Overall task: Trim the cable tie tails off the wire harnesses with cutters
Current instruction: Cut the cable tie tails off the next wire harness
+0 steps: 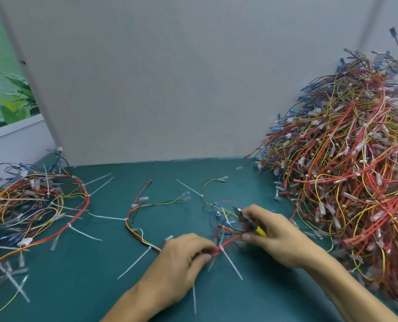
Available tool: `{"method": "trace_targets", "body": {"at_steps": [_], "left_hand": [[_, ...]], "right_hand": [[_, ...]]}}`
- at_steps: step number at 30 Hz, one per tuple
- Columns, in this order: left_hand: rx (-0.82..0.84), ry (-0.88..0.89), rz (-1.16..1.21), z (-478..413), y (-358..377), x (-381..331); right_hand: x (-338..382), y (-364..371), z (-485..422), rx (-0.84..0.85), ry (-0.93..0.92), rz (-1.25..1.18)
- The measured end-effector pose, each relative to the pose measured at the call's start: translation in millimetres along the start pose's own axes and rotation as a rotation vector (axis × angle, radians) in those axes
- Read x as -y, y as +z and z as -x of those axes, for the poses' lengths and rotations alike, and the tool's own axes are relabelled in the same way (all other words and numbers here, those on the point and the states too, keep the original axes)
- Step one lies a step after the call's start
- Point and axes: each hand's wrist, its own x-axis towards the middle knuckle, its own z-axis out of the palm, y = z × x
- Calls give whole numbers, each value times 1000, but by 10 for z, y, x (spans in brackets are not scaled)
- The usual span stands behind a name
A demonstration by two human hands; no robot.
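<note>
Right grip [274, 235]: closed round the cutters [251, 225], yellow handles in the palm; it sits just right of the held harness [229, 243].
Left grip [181, 259]: fingertips pinched on the held harness at a tie. Probably this pins the wire so the tail sticks out clear.
Partition [146, 77]: plain white board, upright, well behind the held harness; leafy green backdrop [9, 94] beyond its left edge.
Tabletop [77, 287]: teal mat under the held harness.
Right heap [346, 182]: big mound of harnesses, well right of the held harness. Ties look stubby, so likely the finished stock.
Left heap [30, 205]: smaller tangle, well left of the held harness. Long white tails show, so likely waiting stock.
Cutters: nose aimed up and away from the held harness's pinched tie; blades too blurred to read.
Tie tail [232, 264]: white strip running down-right from the pinch point on the held harness, uncut. It looks like the next cut.
</note>
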Motion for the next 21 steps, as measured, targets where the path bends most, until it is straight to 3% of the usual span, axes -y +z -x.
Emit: {"method": "trace_targets", "body": {"at_steps": [9, 13, 21], "left_hand": [[-12, -41, -46, -8, -47, 88], [18, -54, -89, 11, -74, 148], [-6, -157, 15, 15, -88, 182]], "right_hand": [[166, 27, -94, 127, 106, -40], [183, -17, -100, 57, 125, -21], [77, 76, -15, -129, -161, 382]]}}
